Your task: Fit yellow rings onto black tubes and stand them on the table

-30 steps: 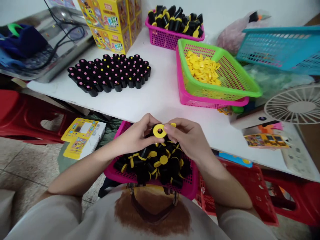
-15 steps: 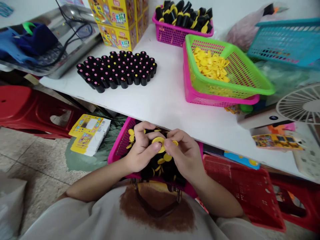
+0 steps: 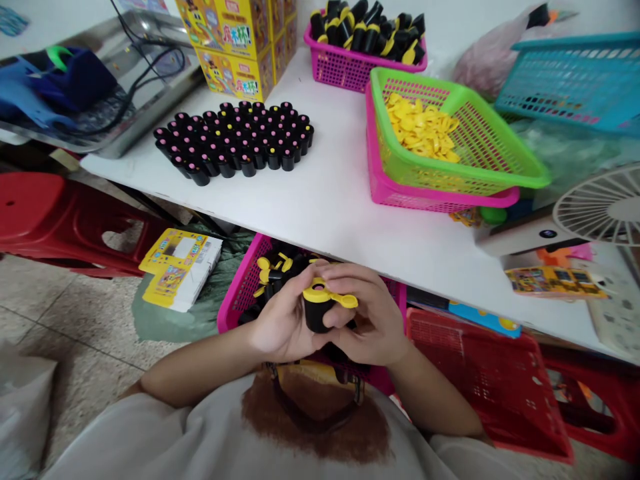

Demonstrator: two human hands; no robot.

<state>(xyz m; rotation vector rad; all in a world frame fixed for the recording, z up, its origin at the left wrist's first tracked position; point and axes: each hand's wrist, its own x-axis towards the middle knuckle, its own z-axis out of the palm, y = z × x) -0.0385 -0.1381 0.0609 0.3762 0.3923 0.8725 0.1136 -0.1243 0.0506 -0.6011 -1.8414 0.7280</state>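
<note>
Both hands meet over the pink basket point(image 3: 236, 303) on my lap, which holds several black tubes with yellow rings. My left hand point(image 3: 280, 320) is wrapped round a black tube with a yellow ring on top point(image 3: 317, 308). My right hand point(image 3: 367, 317) grips the same tube from the right, and a second yellow ring point(image 3: 345, 301) sticks out beside the tube top, pinched by its fingers. Fingers of both hands are closed.
On the white table point(image 3: 325, 200) stand a block of black tubes with pink tops point(image 3: 235, 141), a green basket of yellow rings point(image 3: 425, 127) inside a pink one, a far pink basket of finished tubes point(image 3: 365, 40), yellow boxes point(image 3: 240, 40) and a fan point(image 3: 600, 207). Red crates point(image 3: 490, 380) sit at right.
The hands dropped toward my body and turned the piece: the yellow ring seen face-on earlier now sits on top of an upright black tube held by both hands.
</note>
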